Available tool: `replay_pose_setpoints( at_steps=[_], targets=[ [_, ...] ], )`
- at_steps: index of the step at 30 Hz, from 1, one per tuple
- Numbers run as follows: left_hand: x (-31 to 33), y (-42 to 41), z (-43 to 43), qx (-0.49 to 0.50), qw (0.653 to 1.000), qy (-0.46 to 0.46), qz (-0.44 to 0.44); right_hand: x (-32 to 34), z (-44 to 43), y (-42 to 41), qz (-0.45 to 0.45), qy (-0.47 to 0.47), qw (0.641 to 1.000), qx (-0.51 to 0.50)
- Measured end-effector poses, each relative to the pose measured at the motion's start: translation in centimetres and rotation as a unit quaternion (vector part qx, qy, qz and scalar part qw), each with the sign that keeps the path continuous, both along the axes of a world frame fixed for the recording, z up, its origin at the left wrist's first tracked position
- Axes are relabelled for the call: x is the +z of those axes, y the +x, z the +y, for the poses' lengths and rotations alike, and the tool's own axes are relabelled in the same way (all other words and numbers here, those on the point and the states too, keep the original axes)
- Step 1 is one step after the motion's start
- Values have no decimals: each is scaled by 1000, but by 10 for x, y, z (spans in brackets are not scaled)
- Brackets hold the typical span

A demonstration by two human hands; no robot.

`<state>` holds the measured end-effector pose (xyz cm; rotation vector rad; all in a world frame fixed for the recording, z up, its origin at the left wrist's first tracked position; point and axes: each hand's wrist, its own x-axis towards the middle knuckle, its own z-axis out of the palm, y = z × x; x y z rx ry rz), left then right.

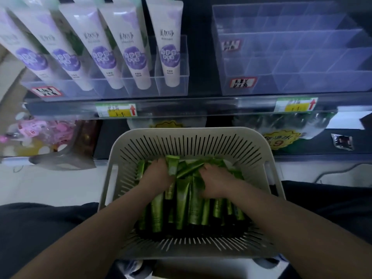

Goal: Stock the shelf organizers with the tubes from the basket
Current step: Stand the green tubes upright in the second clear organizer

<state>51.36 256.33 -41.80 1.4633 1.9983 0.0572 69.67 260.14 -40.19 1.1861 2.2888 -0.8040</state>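
A pale slotted basket (190, 137) sits in front of me, holding several green tubes (186, 206). Both hands are down inside it among the tubes. My left hand (158, 174) curls around tubes at the left of the pile, one green tube (173, 165) sticking up beside its fingers. My right hand (215, 181) grips tubes at the right. On the shelf above right stands a clear divided organizer (291, 57) with no tubes in it. At upper left another clear organizer (173, 85) holds white and purple tubes (131, 49).
The shelf's front rail (181, 109) carries yellow price tags (116, 111) between the organizers and the basket. A lower shelf holds pink packets (40, 129) at left and green bags (285, 125) at right. My dark-clothed knees flank the basket.
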Motion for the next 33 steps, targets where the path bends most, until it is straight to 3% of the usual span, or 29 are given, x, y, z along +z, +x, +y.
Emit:
replay_pose_setpoints(
  at_steps=[8,17,21,27,33],
  targets=[
    [-24,-5,27,105,992,2,-64,-19,24,-5,2,-70,997,16],
    [-27,-8,32,123,990,9,-67,-24,28,-6,-3,-85,995,52],
    [-17,-10,34,115,992,-2,-61,-17,29,-5,35,-86,994,56],
    [1,-5,27,125,985,2,-118,-5,26,3,124,-162,978,-33],
    [27,5,14,106,986,2,-130,6,20,11,184,-171,962,-105]
  ],
)
